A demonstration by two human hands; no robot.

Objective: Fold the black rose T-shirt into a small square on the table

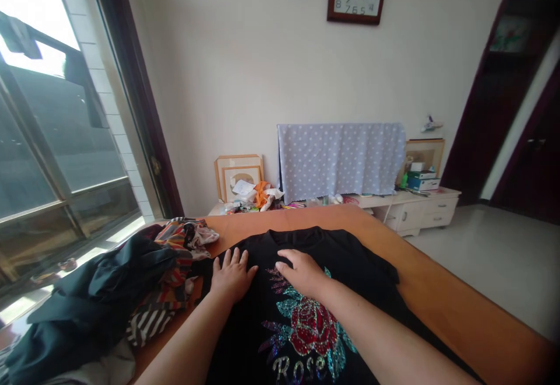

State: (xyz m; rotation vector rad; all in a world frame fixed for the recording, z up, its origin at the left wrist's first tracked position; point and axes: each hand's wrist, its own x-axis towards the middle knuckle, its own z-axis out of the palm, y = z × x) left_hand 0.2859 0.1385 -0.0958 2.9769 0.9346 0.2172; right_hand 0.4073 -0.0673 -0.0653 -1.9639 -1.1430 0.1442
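Note:
A black T-shirt (350, 256) lies spread flat on the orange-brown table, its neckline toward the far edge. On its front is a sparkly red rose with teal leaves and the word "Rose" below. My left hand (231, 274) rests on the shirt's upper left part, fingers spread and palm down. Over the upper middle of the chest, just above the flower print, is my right hand (300, 271), thumb apart from the fingers and nothing held. Both forearms cover parts of the shirt, and its lower end runs out of view.
A heap of clothes (114, 280), dark green and striped, lies at the table's (455, 291) left side. Behind the table stands a low white cabinet (431, 213) with a dotted cloth (341, 160) draped over something above it. A window (56, 111) is on the left.

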